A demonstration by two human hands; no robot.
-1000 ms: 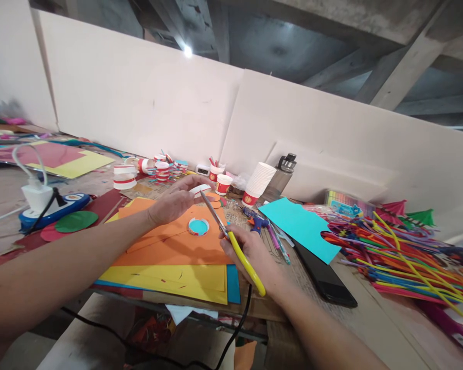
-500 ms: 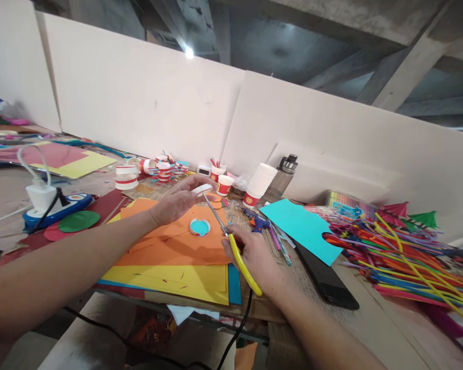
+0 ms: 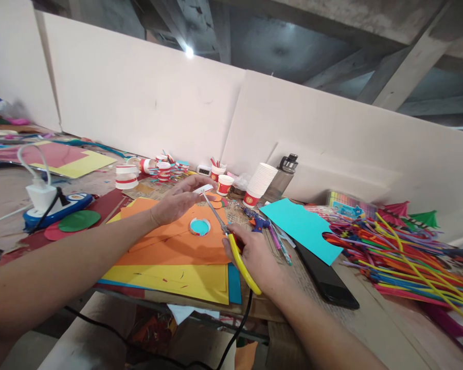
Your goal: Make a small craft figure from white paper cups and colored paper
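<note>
My left hand (image 3: 181,199) pinches a small white strip with a red edge (image 3: 203,189), perhaps cut from a paper cup, above the orange sheets. In my right hand (image 3: 252,252) is a pair of scissors with yellow handles (image 3: 242,264), its blades pointing up and left. The blade tips meet the strip's near edge. Below, a white ring with a turquoise middle (image 3: 199,226) lies on the orange paper (image 3: 158,246). Yellow paper (image 3: 170,281) shows underneath it.
Behind stand a stack of paper cups (image 3: 259,184), a bottle (image 3: 281,177) and small cup pieces. To the right lie a glue gun (image 3: 259,222), turquoise card (image 3: 301,228), a black tablet-like slab (image 3: 327,280) and pipe cleaners (image 3: 416,257). A blue power strip (image 3: 57,210) sits at left.
The white strip has turned slightly in my left fingers, and the scissor tips sit a little differently against it. Both arms stay nearly in place.
</note>
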